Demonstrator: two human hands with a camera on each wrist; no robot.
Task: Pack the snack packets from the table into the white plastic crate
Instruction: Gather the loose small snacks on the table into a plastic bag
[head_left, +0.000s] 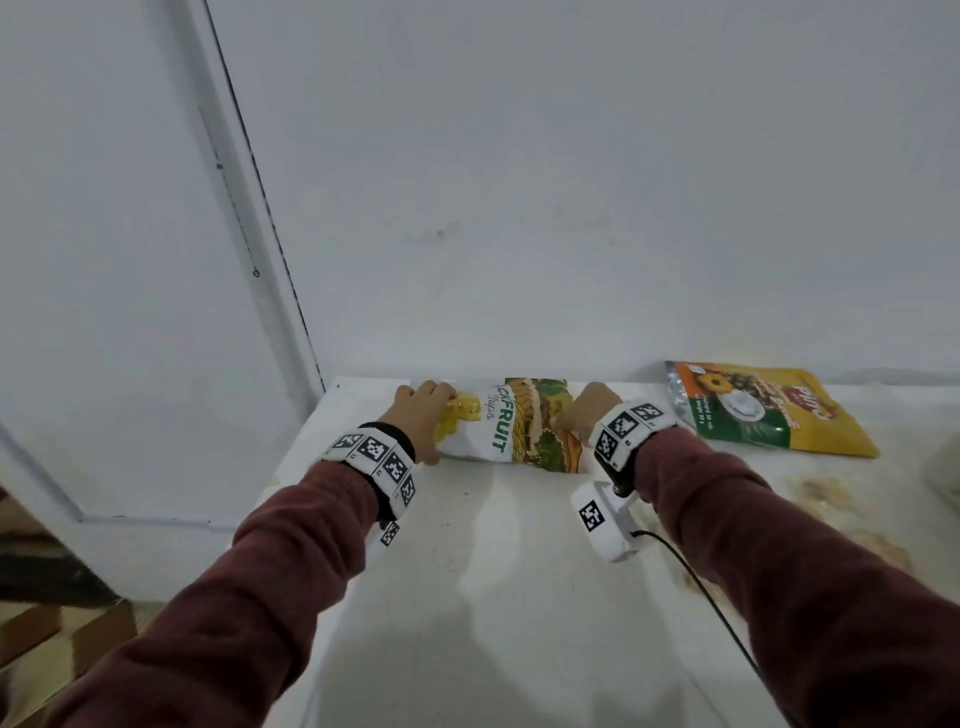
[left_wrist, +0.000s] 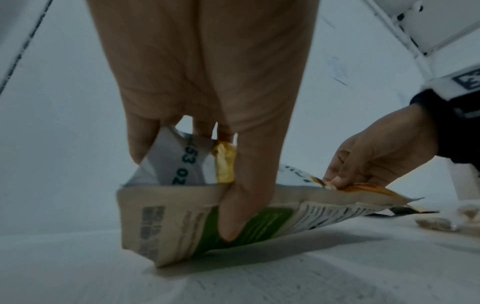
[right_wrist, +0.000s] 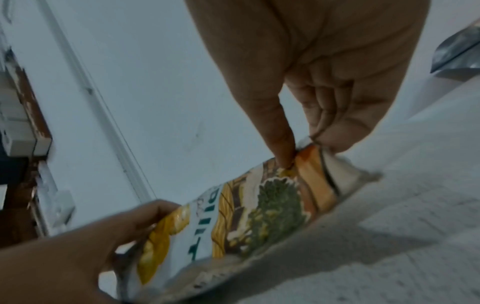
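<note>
A white, green and yellow jackfruit chips packet (head_left: 511, 423) lies crosswise at the far edge of the white table (head_left: 519, 597), close to the wall. My left hand (head_left: 423, 418) grips its left end, thumb under the printed back (left_wrist: 182, 224), fingers over the top. My right hand (head_left: 589, 410) pinches its right end (right_wrist: 309, 164) between thumb and forefinger. In the left wrist view the packet is tilted with one corner on the table. A second yellow and green snack packet (head_left: 763, 410) lies flat to the right. The white crate is not in view.
A white wall (head_left: 519, 208) rises directly behind the table. The table's left edge (head_left: 306, 441) drops to a patterned floor (head_left: 57, 623). Brown stains (head_left: 826, 493) mark the right part of the tabletop. A black cable (head_left: 711, 597) trails from my right wrist camera.
</note>
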